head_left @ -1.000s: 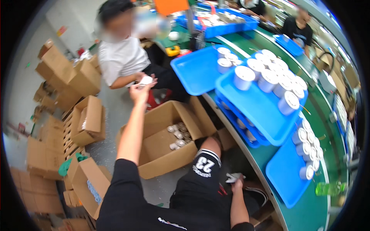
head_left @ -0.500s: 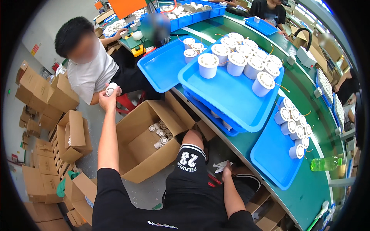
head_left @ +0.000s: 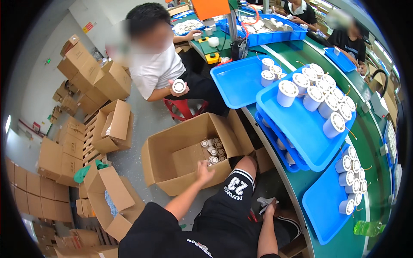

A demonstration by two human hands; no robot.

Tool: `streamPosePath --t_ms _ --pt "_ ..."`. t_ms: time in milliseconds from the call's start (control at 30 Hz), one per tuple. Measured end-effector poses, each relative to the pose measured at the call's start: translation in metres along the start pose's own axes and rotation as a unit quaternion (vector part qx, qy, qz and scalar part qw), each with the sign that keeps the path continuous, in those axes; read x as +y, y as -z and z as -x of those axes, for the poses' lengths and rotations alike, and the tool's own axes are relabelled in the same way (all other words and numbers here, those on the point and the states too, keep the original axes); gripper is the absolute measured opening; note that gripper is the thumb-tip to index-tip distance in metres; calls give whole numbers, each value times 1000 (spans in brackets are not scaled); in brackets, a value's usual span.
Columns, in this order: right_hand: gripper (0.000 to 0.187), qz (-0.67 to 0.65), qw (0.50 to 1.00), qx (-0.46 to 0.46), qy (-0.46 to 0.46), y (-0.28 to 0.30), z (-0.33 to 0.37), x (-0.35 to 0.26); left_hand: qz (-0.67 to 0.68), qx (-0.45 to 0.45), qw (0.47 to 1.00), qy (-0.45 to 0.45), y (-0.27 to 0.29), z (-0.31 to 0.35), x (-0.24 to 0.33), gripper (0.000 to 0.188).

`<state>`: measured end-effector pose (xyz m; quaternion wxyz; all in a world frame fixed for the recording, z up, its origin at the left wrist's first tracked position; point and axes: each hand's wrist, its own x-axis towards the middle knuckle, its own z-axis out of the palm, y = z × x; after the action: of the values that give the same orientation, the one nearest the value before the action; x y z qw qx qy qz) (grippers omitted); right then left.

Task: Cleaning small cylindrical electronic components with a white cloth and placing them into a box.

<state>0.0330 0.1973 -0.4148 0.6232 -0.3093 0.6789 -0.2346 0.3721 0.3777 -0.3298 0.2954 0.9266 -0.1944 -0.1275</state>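
Observation:
My left hand (head_left: 205,173) is at the near rim of a large cardboard box (head_left: 163,148), its fingers loosely apart with nothing in them. Inside the box, several white cylinders (head_left: 213,160) with slotted caps are grouped at the right side. Low beside my knee, my right hand (head_left: 270,209) grips a crumpled white cloth or tissue (head_left: 263,201). Across the box, a seated person in a white shirt holds up one white slotted-cap cylinder (head_left: 178,86), its cap facing me.
A stack of blue trays (head_left: 297,142) overhangs the green table (head_left: 316,232), its top tray bearing white cylinders with wires. Another blue tray (head_left: 320,210) and a green bottle (head_left: 368,228) are at right. An open carton (head_left: 129,202) stands at left, near more boxes. The person sits on a red stool (head_left: 183,109).
My left hand has let go of the white cylinder and drawn back to the box; the seated person now holds it. My view has turned left. My right hand still holds the white cloth.

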Motion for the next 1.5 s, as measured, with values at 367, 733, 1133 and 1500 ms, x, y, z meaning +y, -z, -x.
streamPosePath --t_ms 367,733,1133,1500 --pt "69 -16 998 -24 53 5 -25 14 -107 -118 978 135 -6 54 -76 54" --pt "63 -71 995 -52 43 5 -21 10 -122 -218 952 177 -15 75 -78 54" --pt "63 46 995 -53 68 -8 -2 1 -66 -186 968 157 -12 66 -80 48" --pt "61 242 942 -67 222 -6 3 -3 122 -27 990 -57 0 41 52 31"
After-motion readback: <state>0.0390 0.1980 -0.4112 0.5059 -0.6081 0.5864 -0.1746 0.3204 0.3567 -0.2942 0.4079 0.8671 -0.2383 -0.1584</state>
